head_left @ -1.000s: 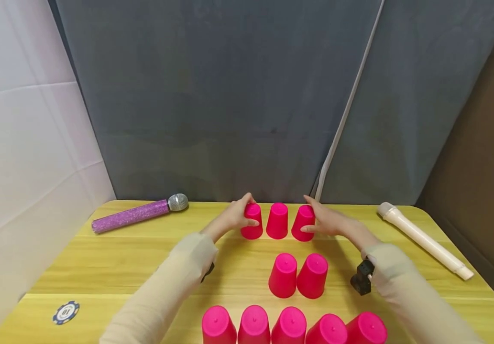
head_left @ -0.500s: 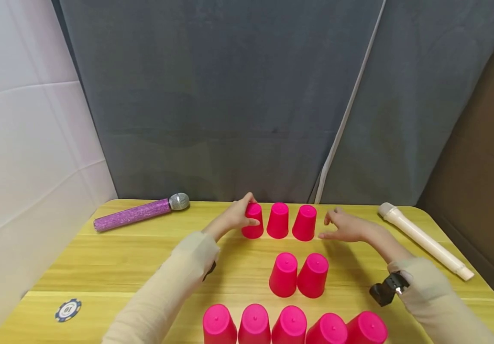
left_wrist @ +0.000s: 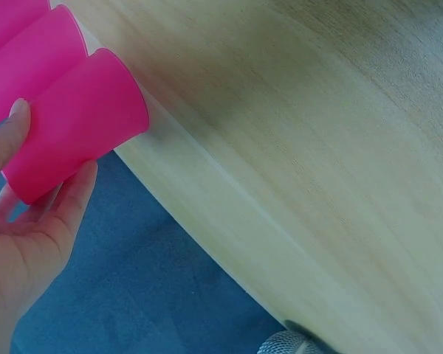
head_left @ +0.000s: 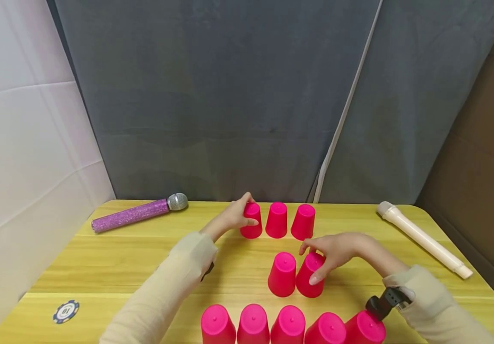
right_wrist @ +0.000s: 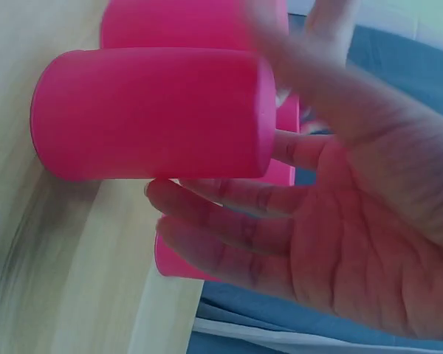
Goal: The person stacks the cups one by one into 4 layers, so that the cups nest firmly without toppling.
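In the head view, upside-down pink plastic cups stand in rows. My left hand (head_left: 232, 217) grips the left cup (head_left: 252, 230) of the back row, thumb on the near side; the left wrist view shows thumb and fingers on opposite sides of this pink cup (left_wrist: 85, 122). The middle cup (head_left: 276, 220) and right cup (head_left: 303, 223) stand beside it. My right hand (head_left: 337, 248) spreads around the right cup (head_left: 310, 274) of the pair in the middle row. In the right wrist view, its fairly straight fingers lie along this cup (right_wrist: 148, 114), and the thumb is blurred.
The pair's other cup (head_left: 282, 275) stands close at left. Several cups (head_left: 253, 322) line the near edge, the rightmost (head_left: 365, 329) below my right wrist camera (head_left: 386, 302). A purple microphone (head_left: 130, 216) lies left, a white microphone (head_left: 425, 239) right, and a poker chip (head_left: 66, 311) front left.
My right hand has left the right cup of the back row, drawn off to the right, and come nearer to the right cup of the middle pair. My left hand has stayed in place.
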